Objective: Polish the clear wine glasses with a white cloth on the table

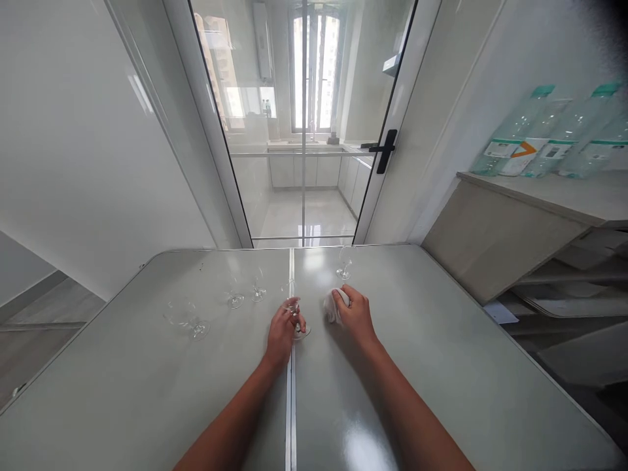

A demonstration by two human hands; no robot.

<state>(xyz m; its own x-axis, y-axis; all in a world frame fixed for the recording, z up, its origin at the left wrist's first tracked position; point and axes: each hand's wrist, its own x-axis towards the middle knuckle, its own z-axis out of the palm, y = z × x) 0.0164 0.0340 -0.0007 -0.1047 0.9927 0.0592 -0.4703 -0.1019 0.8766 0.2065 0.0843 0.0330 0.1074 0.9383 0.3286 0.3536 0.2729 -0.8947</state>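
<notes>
My left hand [283,330] is closed around the stem of a clear wine glass [294,313] that stands on the grey table [441,366] near the middle seam. Just to its right, my right hand [354,313] is closed on a small white cloth [332,305] pressed to the tabletop. Another wine glass [345,263] stands upright beyond the right hand. Two more glasses [245,291] stand to the left of my left hand, and one glass [186,319] farther left appears tilted or lying down.
A glass sliding door with a black handle [384,150] stands behind the table, with a kitchen beyond it. At the right, a wooden shelf unit [530,196] carries several plastic water bottles [549,134]. A white wall runs along the left.
</notes>
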